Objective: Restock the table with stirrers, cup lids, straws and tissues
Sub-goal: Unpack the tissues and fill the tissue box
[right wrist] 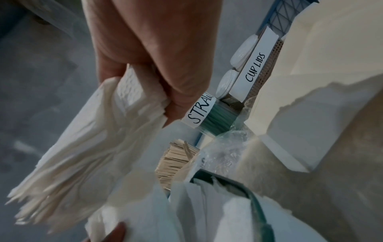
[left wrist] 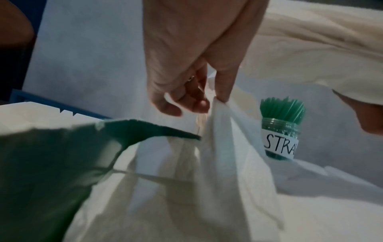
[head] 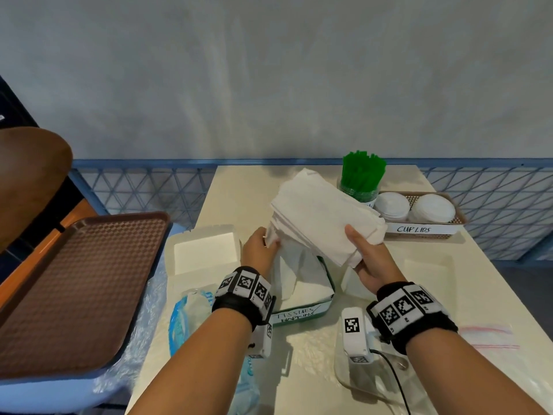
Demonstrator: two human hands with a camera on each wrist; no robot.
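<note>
At the centre of the head view, the right hand (head: 369, 259) grips a thick stack of white paper tissues (head: 324, 215) above the green labelled tissue box (head: 302, 298), while the left hand (head: 258, 248) pinches loose sheets, probably clearing room.

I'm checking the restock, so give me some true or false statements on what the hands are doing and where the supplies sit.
1. The right hand grips a stack of tissues. True.
2. The left hand rests flat on the table. False: it pinches a tissue above the tissue box.
3. The straws are red. False: green.
4. Cup lids sit in the labelled basket. True.
</note>
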